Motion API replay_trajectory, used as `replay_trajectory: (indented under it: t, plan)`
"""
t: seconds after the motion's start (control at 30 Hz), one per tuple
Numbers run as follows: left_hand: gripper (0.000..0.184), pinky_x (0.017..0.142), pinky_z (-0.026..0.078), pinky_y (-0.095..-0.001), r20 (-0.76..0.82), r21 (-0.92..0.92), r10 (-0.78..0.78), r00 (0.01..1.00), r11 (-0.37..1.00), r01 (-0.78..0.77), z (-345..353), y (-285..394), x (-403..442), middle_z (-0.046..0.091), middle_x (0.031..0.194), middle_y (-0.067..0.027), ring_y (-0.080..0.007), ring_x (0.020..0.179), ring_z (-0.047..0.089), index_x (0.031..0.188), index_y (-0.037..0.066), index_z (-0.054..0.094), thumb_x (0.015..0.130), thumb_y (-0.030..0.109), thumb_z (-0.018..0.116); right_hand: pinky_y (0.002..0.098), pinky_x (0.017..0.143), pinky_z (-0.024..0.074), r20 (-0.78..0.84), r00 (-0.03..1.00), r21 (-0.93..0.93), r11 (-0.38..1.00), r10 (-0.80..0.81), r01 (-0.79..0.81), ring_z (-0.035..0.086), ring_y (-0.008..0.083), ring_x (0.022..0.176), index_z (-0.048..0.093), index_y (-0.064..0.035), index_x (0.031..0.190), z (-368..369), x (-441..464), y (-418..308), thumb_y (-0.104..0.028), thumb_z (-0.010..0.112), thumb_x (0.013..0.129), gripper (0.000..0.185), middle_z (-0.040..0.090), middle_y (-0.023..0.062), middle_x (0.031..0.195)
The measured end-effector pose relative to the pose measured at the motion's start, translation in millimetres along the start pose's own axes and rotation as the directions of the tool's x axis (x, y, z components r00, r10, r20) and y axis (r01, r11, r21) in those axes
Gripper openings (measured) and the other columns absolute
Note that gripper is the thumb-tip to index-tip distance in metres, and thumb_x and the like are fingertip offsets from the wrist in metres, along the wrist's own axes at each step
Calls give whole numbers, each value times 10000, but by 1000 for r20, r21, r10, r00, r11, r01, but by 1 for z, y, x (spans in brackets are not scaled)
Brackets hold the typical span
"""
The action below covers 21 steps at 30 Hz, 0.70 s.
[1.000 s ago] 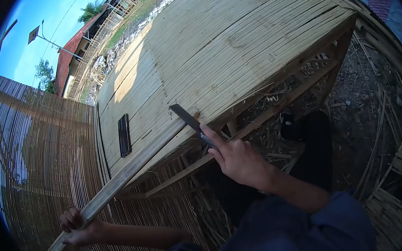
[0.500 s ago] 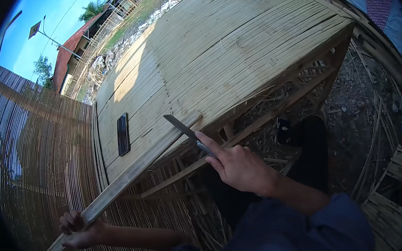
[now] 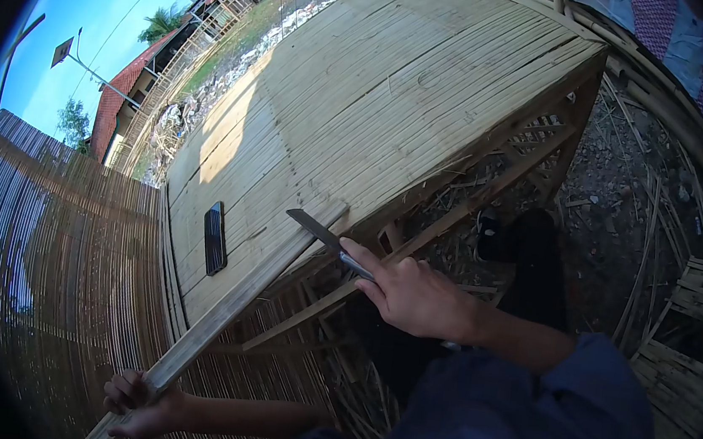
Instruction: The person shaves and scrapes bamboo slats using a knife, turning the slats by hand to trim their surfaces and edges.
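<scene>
A long, pale bamboo strip [image 3: 224, 309] slants from the lower left up onto the edge of the bamboo-slat table [image 3: 380, 95]. Near its lower end my left hand [image 3: 139, 402] is closed around it. My right hand [image 3: 420, 298] grips the handle of a knife [image 3: 314, 228], whose dark, broad blade lies across the strip close to its upper end. Whether the blade's edge bites into the strip I cannot tell.
A dark smartphone [image 3: 214, 238] lies on the table left of the strip. A woven bamboo screen [image 3: 67, 268] stands at the left. Bamboo scraps [image 3: 624, 203] litter the ground right of the table, near a slatted bamboo piece [image 3: 683, 378].
My right hand and the knife have shifted slightly downward in view, the blade still across the strip. My left hand keeps its hold in nearly the same place.
</scene>
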<state>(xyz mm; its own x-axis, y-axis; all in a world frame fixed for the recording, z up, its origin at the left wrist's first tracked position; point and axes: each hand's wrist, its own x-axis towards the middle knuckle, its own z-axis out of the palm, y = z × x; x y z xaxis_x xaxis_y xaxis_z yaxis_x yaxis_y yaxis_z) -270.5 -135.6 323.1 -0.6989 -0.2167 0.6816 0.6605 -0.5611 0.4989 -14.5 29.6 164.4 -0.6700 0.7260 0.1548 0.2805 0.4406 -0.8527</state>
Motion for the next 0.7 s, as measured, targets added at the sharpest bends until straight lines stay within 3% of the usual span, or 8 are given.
replay_trajectory:
  t: [0.1, 0.13, 0.23, 0.37, 0.5, 0.57, 0.63, 0.7]
  plan:
    - [538, 464, 193, -288, -13, -40, -19, 1000, 999, 19, -1, -4, -1, 229, 636, -31, -142, 533, 201, 759, 105, 270, 978, 578, 140, 546, 602, 526, -60, 998, -9, 1000, -29, 29, 629, 443, 668, 323, -120, 1416, 6, 6, 12, -263, 481, 968, 496, 598, 238, 629]
    - [520, 456, 200, -278, 8, -94, -37, 999, 995, 37, -4, -5, 0, 234, 642, -27, -136, 526, 201, 777, 105, 270, 984, 564, 143, 537, 602, 528, -64, 984, 35, 986, 165, -163, 629, 442, 666, 326, -118, 1414, -3, 11, 17, -259, 479, 968, 493, 606, 240, 643]
    - [496, 450, 208, -272, 23, -145, -17, 1000, 989, 20, -11, -3, -1, 237, 650, -24, -131, 523, 205, 800, 106, 269, 988, 553, 167, 524, 616, 527, 19, 983, -27, 983, 184, -184, 628, 438, 652, 304, -123, 1433, -3, 10, 5, -258, 477, 969, 513, 610, 235, 643]
    - [494, 451, 208, -277, -53, -106, -14, 999, 994, 8, -5, -7, -1, 239, 654, -24, -131, 528, 208, 790, 114, 265, 979, 567, 203, 534, 622, 509, 62, 997, 73, 997, -35, 30, 623, 443, 663, 284, -147, 1445, 4, 3, 0, -247, 486, 965, 530, 607, 240, 649]
    - [558, 477, 232, -301, 26, -97, -39, 999, 994, 41, -18, -5, 3, 252, 644, -42, -158, 546, 229, 738, 113, 271, 969, 601, 131, 539, 610, 511, -23, 990, 75, 987, 142, -140, 629, 444, 695, 326, -152, 1415, -5, 20, 22, -270, 492, 965, 494, 618, 239, 678]
    - [593, 484, 228, -303, 262, -314, -18, 965, 944, 103, -50, -13, 27, 264, 663, -39, -154, 547, 232, 726, 97, 298, 961, 619, 144, 529, 629, 509, 10, 991, -26, 990, 136, -135, 628, 440, 681, 297, -162, 1441, -7, 15, 10, -265, 485, 968, 519, 620, 239, 681]
    - [608, 490, 226, -303, 567, -575, 116, 816, 765, 291, -62, -17, 40, 271, 673, -39, -150, 548, 234, 720, 89, 314, 958, 625, 152, 524, 646, 509, 93, 989, 9, 993, 113, -115, 627, 439, 671, 279, -169, 1455, -5, 2, 0, -263, 483, 970, 535, 623, 236, 683]
    - [612, 504, 230, -305, 615, -621, 157, 772, 700, 353, -65, -24, 44, 277, 688, -39, -151, 555, 240, 723, 80, 335, 960, 619, 168, 505, 669, 510, 103, 993, 79, 995, 52, -60, 639, 419, 681, 253, -177, 1472, -7, -5, -1, -259, 493, 969, 563, 630, 238, 711]
